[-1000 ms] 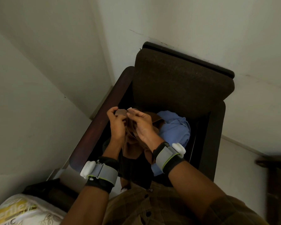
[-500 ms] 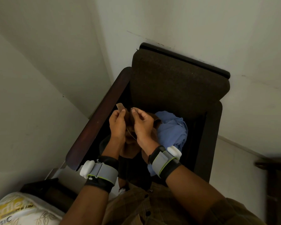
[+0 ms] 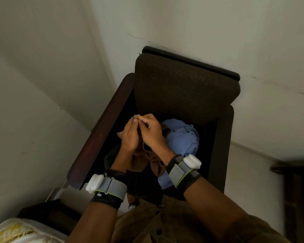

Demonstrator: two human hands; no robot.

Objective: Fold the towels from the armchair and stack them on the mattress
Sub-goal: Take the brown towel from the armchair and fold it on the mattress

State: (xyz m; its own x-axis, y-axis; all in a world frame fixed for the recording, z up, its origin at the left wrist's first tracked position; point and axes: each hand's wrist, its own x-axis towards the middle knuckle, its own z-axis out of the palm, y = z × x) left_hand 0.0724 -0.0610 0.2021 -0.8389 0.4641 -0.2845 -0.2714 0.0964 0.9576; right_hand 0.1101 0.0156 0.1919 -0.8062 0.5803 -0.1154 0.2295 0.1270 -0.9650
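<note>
Over the dark armchair [image 3: 182,88], a person's left hand [image 3: 130,135] and right hand [image 3: 153,132], close together, pinch one corner of a brown towel [image 3: 144,160], which hangs unfolded above the seat. A crumpled blue towel [image 3: 181,137] lies on the seat just right of it. The visible corner of the mattress [image 3: 16,232], left of the armchair, shows no stack, so the folding appears barely begun.

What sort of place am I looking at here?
Probably a room in a home, perhaps a bedroom: an armchair in a corner of walls, a blue towel on its seat, a brown towel pinched by left hand and right hand, a mattress at lower left.
</note>
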